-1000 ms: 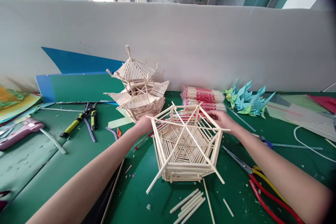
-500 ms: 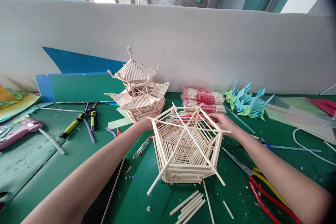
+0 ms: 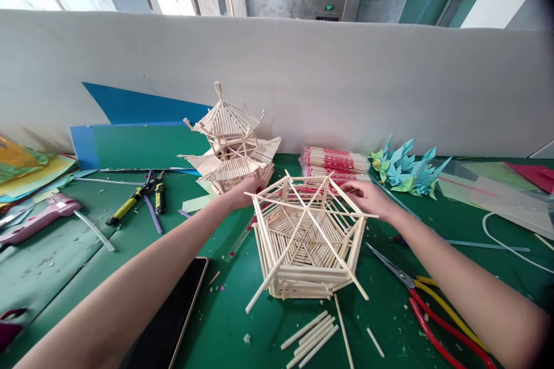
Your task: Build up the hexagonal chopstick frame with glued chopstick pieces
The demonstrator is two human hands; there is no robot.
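A hexagonal wooden-stick frame (image 3: pixel 309 242) stands on the green table before me, with a slatted floor inside. Sticks cross over its open top, and a few ends stick out beyond the corners. My left hand (image 3: pixel 247 191) is at its far left corner, the fingers mostly hidden behind the frame. On the far right side, my right hand (image 3: pixel 362 196) has its fingers bent around the frame's upper edge. Several short wooden sticks (image 3: pixel 312 337) lie in front of it. A finished-looking stick pagoda (image 3: pixel 231 144) stands behind my left hand.
Shears (image 3: pixel 402 279) with red and yellow handles lie under my right forearm. A phone (image 3: pixel 171 317) is beside my left forearm. Bundled sticks (image 3: pixel 333 160) and blue paper folds (image 3: pixel 409 170) sit at the back. Pliers (image 3: pixel 141 196) and a pink glue gun (image 3: pixel 45 219) lie left.
My view has shifted slightly, so the pagoda and tools at left appear further right. My left hand sits a little higher behind the frame's corner; the frame stays nearly in place.
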